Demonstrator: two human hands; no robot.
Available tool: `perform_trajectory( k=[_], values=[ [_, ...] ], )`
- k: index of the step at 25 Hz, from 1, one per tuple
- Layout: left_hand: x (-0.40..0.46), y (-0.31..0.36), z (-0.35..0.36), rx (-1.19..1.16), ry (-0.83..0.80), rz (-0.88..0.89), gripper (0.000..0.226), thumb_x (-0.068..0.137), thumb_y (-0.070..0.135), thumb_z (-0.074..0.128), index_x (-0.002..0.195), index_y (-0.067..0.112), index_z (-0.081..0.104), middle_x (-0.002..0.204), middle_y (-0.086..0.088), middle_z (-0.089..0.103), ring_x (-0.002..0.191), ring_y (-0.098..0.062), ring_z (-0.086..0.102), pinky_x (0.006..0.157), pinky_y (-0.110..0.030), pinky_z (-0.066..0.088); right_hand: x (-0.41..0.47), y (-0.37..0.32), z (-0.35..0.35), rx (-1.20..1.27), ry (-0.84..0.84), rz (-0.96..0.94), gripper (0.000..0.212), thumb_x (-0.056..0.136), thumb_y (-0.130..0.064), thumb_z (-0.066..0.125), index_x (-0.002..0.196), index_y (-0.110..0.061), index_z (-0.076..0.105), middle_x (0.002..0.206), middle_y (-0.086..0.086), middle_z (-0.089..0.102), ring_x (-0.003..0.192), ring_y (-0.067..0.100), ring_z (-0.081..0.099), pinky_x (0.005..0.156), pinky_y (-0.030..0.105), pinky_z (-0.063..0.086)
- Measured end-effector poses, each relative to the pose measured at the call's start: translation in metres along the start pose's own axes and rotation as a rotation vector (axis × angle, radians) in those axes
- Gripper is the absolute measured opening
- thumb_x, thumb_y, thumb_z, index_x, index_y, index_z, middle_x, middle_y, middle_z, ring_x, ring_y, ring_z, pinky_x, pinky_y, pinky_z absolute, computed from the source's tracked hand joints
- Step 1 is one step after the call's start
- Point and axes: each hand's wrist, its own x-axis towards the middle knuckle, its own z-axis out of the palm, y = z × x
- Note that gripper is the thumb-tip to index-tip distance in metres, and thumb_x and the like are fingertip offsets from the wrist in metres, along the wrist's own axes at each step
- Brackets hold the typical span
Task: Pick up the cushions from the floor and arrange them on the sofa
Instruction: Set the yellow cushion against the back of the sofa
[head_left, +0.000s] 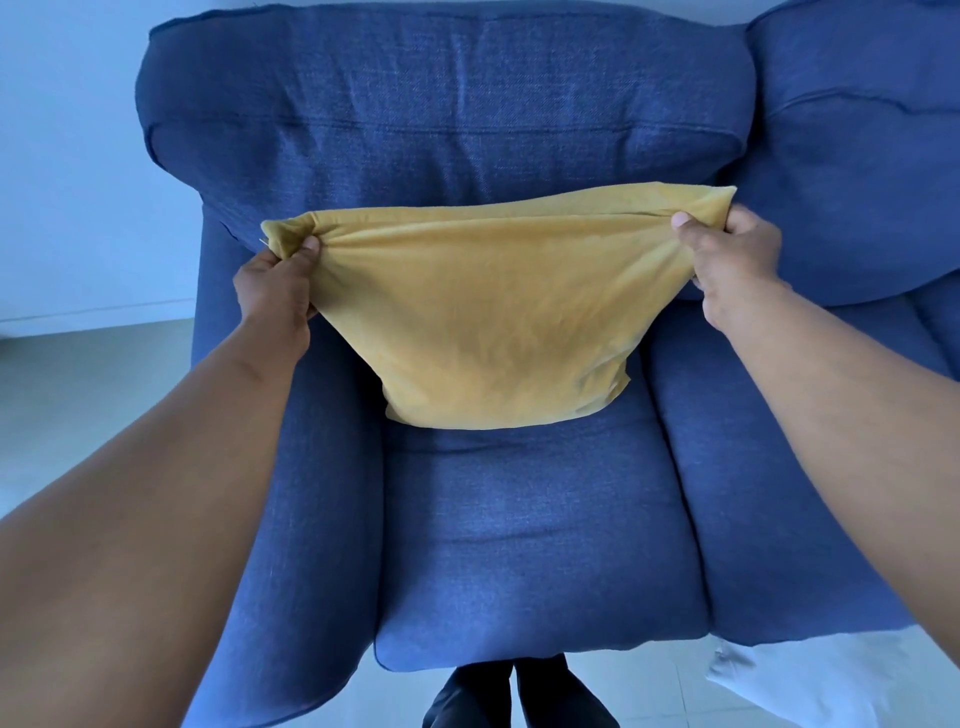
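A yellow cushion (488, 322) hangs in front of the backrest of the blue sofa (519, 545), its lower edge resting on the seat. My left hand (278, 291) pinches its upper left corner. My right hand (727, 260) pinches its upper right corner, so the top edge is stretched between both hands. A white cushion (810, 680) lies on the floor at the lower right, beside the sofa's front.
The sofa's left armrest (291, 519) stands below my left forearm. A second blue back cushion (862, 156) sits to the right. Pale tiled floor (78, 405) and a white wall are on the left. My dark trouser legs (514, 696) show at the sofa's front edge.
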Motion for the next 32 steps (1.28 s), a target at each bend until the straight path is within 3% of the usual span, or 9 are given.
perform_trajectory(
  k=[4, 9, 12, 15, 19, 22, 25, 29, 32],
  values=[
    [0.0, 0.008, -0.01, 0.047, -0.066, 0.007, 0.009, 0.094, 0.026, 0.08, 0.092, 0.024, 0.071, 0.097, 0.005, 0.074, 0.087, -0.01, 0.074, 0.069, -0.027, 0.067, 0.002, -0.008, -0.004, -0.024, -0.038, 0.021, 0.01, 0.092, -0.029, 0.079, 0.091, -0.024, 0.071, 0.104, -0.003, 0.077, 0.095, 0.015, 0.074, 0.087, 0.038, 0.065],
    [-0.004, 0.018, -0.022, 0.09, 0.005, 0.053, 0.016, 0.095, 0.031, 0.077, 0.086, 0.022, 0.067, 0.1, -0.003, 0.076, 0.093, -0.022, 0.075, 0.084, -0.034, 0.065, -0.002, -0.016, -0.007, -0.01, 0.012, 0.074, 0.025, 0.093, -0.032, 0.078, 0.104, -0.011, 0.072, 0.116, 0.007, 0.078, 0.106, 0.021, 0.075, 0.086, 0.039, 0.065],
    [-0.018, 0.018, -0.027, 0.085, 0.119, 0.076, 0.022, 0.094, 0.034, 0.071, 0.076, 0.024, 0.065, 0.078, 0.004, 0.073, 0.078, -0.021, 0.071, 0.07, -0.031, 0.059, -0.015, -0.018, -0.013, -0.004, 0.084, 0.096, 0.013, 0.094, -0.031, 0.075, 0.092, -0.019, 0.07, 0.103, 0.003, 0.078, 0.101, 0.024, 0.076, 0.086, 0.042, 0.066],
    [-0.048, 0.002, -0.029, 0.15, 0.158, 0.07, 0.027, 0.091, 0.031, 0.063, 0.082, 0.006, 0.065, 0.068, 0.006, 0.06, 0.063, -0.015, 0.054, 0.066, -0.034, 0.05, -0.041, -0.012, -0.021, -0.054, 0.103, 0.065, 0.012, 0.094, -0.032, 0.07, 0.097, -0.02, 0.072, 0.087, -0.007, 0.071, 0.099, 0.024, 0.076, 0.087, 0.047, 0.065],
    [-0.109, -0.024, -0.019, 0.319, 0.055, 0.106, 0.028, 0.097, 0.031, 0.059, 0.112, 0.014, 0.075, 0.099, 0.005, 0.076, 0.089, -0.016, 0.069, 0.085, -0.039, 0.058, -0.082, 0.004, -0.032, -0.15, 0.029, 0.023, 0.028, 0.097, -0.035, 0.065, 0.115, -0.015, 0.074, 0.105, -0.001, 0.077, 0.109, 0.024, 0.073, 0.098, 0.049, 0.06],
    [-0.153, -0.036, -0.005, 0.53, -0.08, 0.211, 0.027, 0.103, 0.034, 0.057, 0.12, 0.02, 0.073, 0.103, 0.01, 0.072, 0.098, -0.015, 0.068, 0.085, -0.032, 0.056, -0.113, 0.014, -0.049, -0.256, -0.031, -0.047, 0.034, 0.099, -0.037, 0.063, 0.123, -0.012, 0.071, 0.122, 0.005, 0.076, 0.119, 0.024, 0.068, 0.104, 0.043, 0.055],
    [-0.193, -0.049, 0.014, 0.704, -0.248, 0.319, 0.034, 0.106, 0.035, 0.055, 0.132, 0.018, 0.07, 0.121, 0.002, 0.074, 0.117, -0.021, 0.067, 0.081, -0.02, 0.046, -0.139, 0.027, -0.073, -0.391, -0.068, -0.108, 0.042, 0.102, -0.035, 0.058, 0.127, -0.001, 0.066, 0.133, 0.015, 0.071, 0.127, 0.033, 0.063, 0.103, 0.043, 0.05],
    [-0.242, -0.061, 0.05, 0.932, -0.51, 0.519, 0.05, 0.109, 0.038, 0.052, 0.151, 0.011, 0.054, 0.16, -0.007, 0.053, 0.146, -0.028, 0.05, 0.112, -0.038, 0.043, -0.167, 0.047, -0.119, -0.616, -0.041, -0.154, 0.052, 0.107, -0.037, 0.05, 0.144, -0.001, 0.052, 0.154, 0.017, 0.053, 0.148, 0.037, 0.042, 0.112, 0.049, 0.038],
    [-0.274, -0.068, 0.077, 1.067, -0.681, 0.702, 0.058, 0.111, 0.037, 0.049, 0.16, 0.008, 0.043, 0.172, -0.012, 0.034, 0.162, -0.027, 0.025, 0.129, -0.045, 0.026, -0.19, 0.066, -0.154, -0.727, 0.018, -0.136, 0.065, 0.108, -0.041, 0.047, 0.159, -0.004, 0.034, 0.175, 0.015, 0.021, 0.163, 0.03, 0.01, 0.125, 0.049, 0.022]
  ],
)
